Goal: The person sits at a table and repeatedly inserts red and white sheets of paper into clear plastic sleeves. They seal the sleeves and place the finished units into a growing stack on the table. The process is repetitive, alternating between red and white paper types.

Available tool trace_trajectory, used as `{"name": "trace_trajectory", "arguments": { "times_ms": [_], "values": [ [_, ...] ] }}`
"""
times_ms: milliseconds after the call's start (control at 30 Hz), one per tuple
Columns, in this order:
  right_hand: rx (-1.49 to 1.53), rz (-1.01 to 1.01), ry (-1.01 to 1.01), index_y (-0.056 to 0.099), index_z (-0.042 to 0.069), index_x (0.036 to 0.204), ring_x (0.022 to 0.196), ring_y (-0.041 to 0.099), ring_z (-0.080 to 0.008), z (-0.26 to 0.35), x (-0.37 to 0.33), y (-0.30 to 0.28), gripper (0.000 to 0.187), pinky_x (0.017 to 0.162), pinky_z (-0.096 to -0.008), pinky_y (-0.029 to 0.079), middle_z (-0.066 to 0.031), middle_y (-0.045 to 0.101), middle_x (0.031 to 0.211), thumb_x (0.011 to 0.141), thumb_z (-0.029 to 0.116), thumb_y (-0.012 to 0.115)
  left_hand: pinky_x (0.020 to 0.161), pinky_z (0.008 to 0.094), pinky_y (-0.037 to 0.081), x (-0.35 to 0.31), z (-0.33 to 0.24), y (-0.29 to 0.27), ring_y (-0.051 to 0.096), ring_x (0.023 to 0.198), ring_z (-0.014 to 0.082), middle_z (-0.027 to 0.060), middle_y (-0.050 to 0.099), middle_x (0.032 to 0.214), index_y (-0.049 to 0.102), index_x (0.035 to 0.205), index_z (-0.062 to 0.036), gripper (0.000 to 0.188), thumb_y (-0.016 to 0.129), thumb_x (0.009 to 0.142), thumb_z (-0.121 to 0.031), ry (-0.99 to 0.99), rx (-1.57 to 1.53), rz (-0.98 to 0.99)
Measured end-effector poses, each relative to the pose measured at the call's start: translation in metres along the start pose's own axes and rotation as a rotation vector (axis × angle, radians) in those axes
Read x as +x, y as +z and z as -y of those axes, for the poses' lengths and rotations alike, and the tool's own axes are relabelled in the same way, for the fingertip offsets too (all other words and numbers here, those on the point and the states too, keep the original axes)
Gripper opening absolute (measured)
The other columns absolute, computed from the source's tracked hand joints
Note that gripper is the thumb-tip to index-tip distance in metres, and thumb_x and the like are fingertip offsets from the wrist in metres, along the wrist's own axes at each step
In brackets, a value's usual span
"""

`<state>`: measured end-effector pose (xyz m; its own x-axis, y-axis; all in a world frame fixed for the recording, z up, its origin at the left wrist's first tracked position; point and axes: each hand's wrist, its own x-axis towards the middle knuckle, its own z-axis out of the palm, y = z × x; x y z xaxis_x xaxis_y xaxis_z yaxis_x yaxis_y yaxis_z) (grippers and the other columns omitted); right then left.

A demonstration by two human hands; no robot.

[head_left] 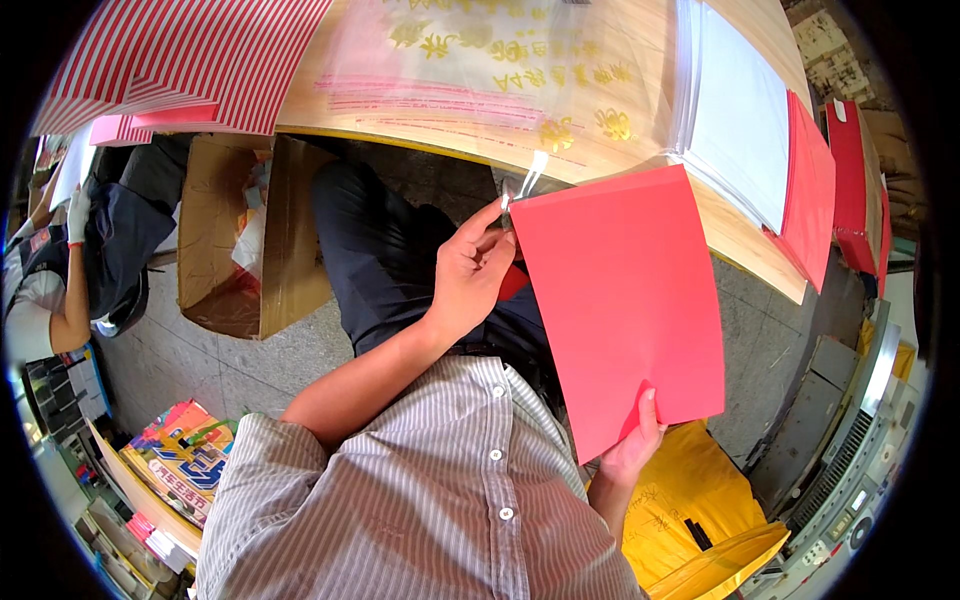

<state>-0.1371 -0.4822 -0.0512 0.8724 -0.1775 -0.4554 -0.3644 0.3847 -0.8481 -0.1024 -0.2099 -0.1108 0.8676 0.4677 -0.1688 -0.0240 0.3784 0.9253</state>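
Observation:
A large red card sheet [625, 310] slants in front of me, with a narrow folded-looking strip along its top. My right hand [633, 440] grips its lower edge, thumb on the front and fingers hidden behind. At the sheet's upper left corner, my left hand [472, 262] pinches a small shiny metal piece [511, 195], clip-like but too small to make out fully. A white strip [537, 168] shows just above it. The sheet's top reaches over the near edge of the wooden table [450, 140].
A clear plastic bag [430, 60] and striped red-white stacks [200, 60] lie on the table. White sheets [735, 110] and red sheets [805, 190] are at right. Below stand a cardboard box [225, 240] and yellow wrapping [690, 500]. Another person [75, 260] works at far left.

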Motion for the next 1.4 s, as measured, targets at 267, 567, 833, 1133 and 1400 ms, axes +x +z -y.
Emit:
{"name": "trace_trajectory", "arguments": {
  "times_ms": [267,567,833,1133,1400],
  "values": [
    [0.038,0.007,0.027,0.051,0.004,0.135,0.116,0.06,-0.0246,0.0,0.004,0.009,0.041,0.098,-0.0408,0.051,-0.0111,0.059,0.129,0.095,0.005,0.062,0.085,0.0233,0.05,0.002,-0.001,0.001,0.065,0.097,0.0092,0.009,0.071,0.107,0.047,0.142,0.0025,0.046,0.051,0.097,0.006,-0.001,0.054,0.03],
    [0.047,0.024,0.025,0.051,0.002,0.133,0.108,0.064,-0.0239,0.0,0.002,0.026,0.039,0.091,-0.0388,0.054,-0.0117,0.062,0.123,0.095,0.007,0.061,0.084,0.0226,0.05,0.0,-0.014,0.002,0.064,0.092,0.0079,0.0064,0.071,0.105,0.047,0.142,0.0032,0.045,0.052,0.097,0.006,-0.003,0.159,0.05],
    [0.095,0.021,0.042,0.052,0.002,0.132,0.107,0.065,-0.0236,0.003,-0.01,0.025,0.037,0.09,-0.0378,0.055,-0.0116,0.062,0.122,0.096,0.006,0.06,0.08,0.0236,0.051,-0.005,-0.004,0.01,0.064,0.09,0.0087,0.0039,0.069,0.103,0.055,0.129,0.002,0.031,0.055,0.098,0.002,0.026,-0.003,-0.016],
    [0.16,0.078,0.125,0.053,0.003,0.129,0.11,0.064,-0.0221,0.006,-0.016,0.04,0.036,0.092,-0.038,0.054,-0.0099,0.062,0.122,0.095,0.004,0.062,0.062,0.026,0.053,-0.003,0.014,0.01,0.062,0.073,0.0098,0.0025,0.066,0.092,0.062,0.102,0.0036,0.01,0.058,0.094,0.001,-0.087,-0.108,-0.054],
    [0.192,0.111,0.117,0.055,0.003,0.127,0.106,0.065,-0.0215,0.007,-0.015,0.06,0.033,0.091,-0.0367,0.055,-0.0093,0.064,0.118,0.094,0.002,0.062,0.066,0.0266,0.053,-0.011,0.005,0.004,0.062,0.076,0.0098,0.0032,0.067,0.091,0.065,0.099,0.0046,0.009,0.064,0.092,-0.001,-0.046,-0.108,-0.05]
  ]
}}
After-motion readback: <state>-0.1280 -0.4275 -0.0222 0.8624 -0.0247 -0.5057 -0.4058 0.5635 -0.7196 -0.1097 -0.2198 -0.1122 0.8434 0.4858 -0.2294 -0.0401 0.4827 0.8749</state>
